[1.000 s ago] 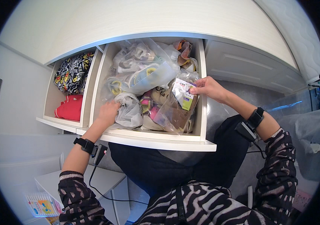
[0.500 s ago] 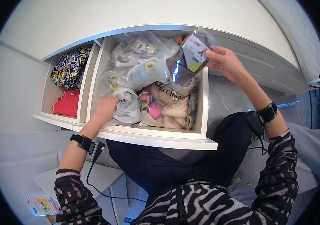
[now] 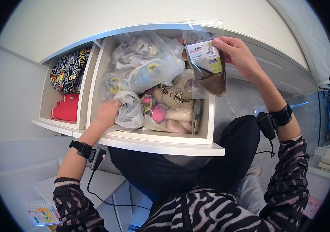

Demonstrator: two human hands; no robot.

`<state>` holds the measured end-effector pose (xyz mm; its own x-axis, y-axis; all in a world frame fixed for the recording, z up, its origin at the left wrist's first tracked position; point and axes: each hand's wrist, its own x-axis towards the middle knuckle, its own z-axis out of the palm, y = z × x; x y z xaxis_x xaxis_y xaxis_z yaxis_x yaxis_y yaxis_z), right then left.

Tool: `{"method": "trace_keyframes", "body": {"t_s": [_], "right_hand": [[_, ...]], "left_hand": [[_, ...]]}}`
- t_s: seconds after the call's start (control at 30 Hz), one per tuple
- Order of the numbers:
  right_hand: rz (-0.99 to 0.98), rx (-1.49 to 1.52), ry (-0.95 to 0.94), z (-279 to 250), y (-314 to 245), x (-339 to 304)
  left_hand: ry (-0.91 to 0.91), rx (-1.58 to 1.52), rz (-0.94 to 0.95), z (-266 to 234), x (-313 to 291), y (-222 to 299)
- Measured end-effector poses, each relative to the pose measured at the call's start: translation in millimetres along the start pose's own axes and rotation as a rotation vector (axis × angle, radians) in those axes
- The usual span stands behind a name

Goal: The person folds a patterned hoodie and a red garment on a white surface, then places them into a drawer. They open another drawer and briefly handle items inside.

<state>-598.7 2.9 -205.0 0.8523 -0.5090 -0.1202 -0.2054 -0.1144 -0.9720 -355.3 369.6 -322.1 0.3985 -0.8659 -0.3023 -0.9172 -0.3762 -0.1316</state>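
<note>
My right hand (image 3: pixel 236 54) pinches the edge of a clear plastic packet (image 3: pixel 207 65) with a brown folded fabric and a white-and-green label card inside. It hangs over the right rear part of an open drawer (image 3: pixel 141 144). At the drawer's front left, my left hand (image 3: pixel 108 113) has its fingers curled on a crumpled white plastic bag (image 3: pixel 129 110). Behind that bag lie clear bags with pale children's shoes (image 3: pixel 145 75). Right of it are a beige printed bag (image 3: pixel 174 92), a pink item (image 3: pixel 158 113) and cream and pink shoes (image 3: pixel 179 120).
To the left, a second open drawer section holds a black patterned cloth bundle (image 3: pixel 68 71) and a red item (image 3: pixel 65 107). A white cabinet (image 3: pixel 103 185) stands below left. Cables run from the wrist straps on both arms. My knees (image 3: pixel 238 135) are close to the drawer front.
My right hand has moved slightly up and right with the packet, which now hangs more upright, its label turned toward me. The left hand stays at the white bag.
</note>
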Motion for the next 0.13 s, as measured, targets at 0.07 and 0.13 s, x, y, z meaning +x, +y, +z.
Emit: {"method": "trace_keyframes", "body": {"t_s": [0.07,0.13], "right_hand": [[-0.006,-0.007,-0.017,2.9,0.1,1.0],[-0.026,0.0,-0.049,3.7,0.4,4.6]], "left_hand": [[-0.017,0.012,-0.014,-0.3,0.4,-0.2],[-0.022,0.025,-0.021,0.0,1.4,-0.2]]}}
